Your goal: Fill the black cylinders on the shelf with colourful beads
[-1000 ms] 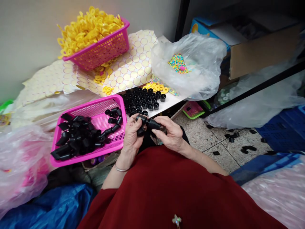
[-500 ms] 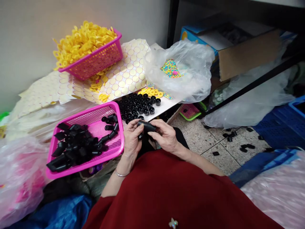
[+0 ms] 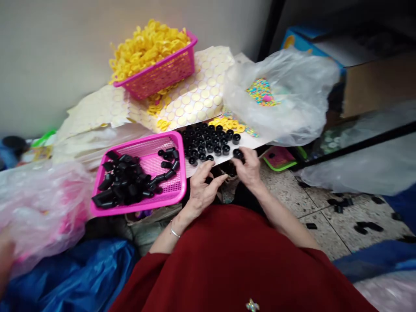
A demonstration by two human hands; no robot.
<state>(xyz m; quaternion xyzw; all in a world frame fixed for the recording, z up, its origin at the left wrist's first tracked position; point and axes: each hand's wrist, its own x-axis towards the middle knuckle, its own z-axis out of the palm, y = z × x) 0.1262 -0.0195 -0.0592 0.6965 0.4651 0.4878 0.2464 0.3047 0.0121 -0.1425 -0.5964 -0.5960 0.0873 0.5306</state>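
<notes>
My right hand (image 3: 249,170) pinches a small round black cap (image 3: 238,154) at the front edge of the white board (image 3: 256,139). Beside it, my left hand (image 3: 203,188) has its thumb and fingers spread apart; a dark spot shows behind the fingers, too unclear to name. Many similar black caps (image 3: 208,141) stand in close rows on the board, just beyond my fingers. Left of my hands, a pink basket (image 3: 139,212) contains black tubular pieces (image 3: 126,180). Dark shapes below the board, between my hands, are hard to make out.
Yellow rings (image 3: 152,52) fill another pink basket (image 3: 162,80), on sticker sheets (image 3: 208,89). A plastic bag (image 3: 302,95) with coloured beads lies at the right. Loose black pieces (image 3: 367,226) are on the floor. Part of another person's hand (image 3: 5,255) shows at the left edge.
The black tube held between both hands is out of them. My hands have moved apart, and my right hand has a black cap at the board's edge. The view has shifted left.
</notes>
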